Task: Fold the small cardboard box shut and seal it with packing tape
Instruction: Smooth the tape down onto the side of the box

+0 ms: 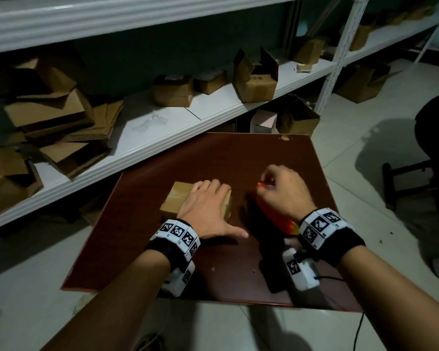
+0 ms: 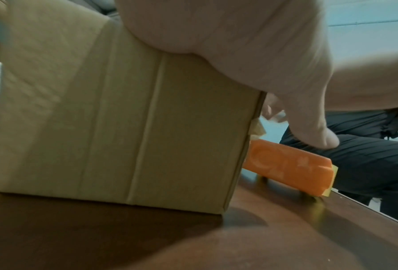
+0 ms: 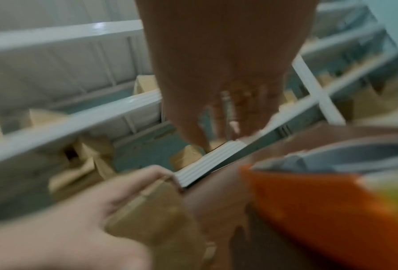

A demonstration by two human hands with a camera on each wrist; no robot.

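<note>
The small cardboard box (image 1: 178,196) stands on the dark red table (image 1: 213,158) with its top flaps folded down. My left hand (image 1: 204,202) lies flat on the box top, thumb stretched out toward me; in the left wrist view the palm presses on the box (image 2: 124,118). An orange tape dispenser (image 1: 274,215) lies just right of the box and shows again in the left wrist view (image 2: 285,168) and the right wrist view (image 3: 320,210). Above it, my right hand (image 1: 274,184) has its fingers curled and appears to pinch the tape end. The right wrist view is blurred.
White metal shelving (image 1: 162,138) runs behind the table, loaded with open cartons (image 1: 255,79) and a stack of flat cardboard (image 1: 61,127) at the left. A seated person's dark clothing (image 1: 436,127) and a stool (image 1: 416,183) are at the right. Tiled floor surrounds the table.
</note>
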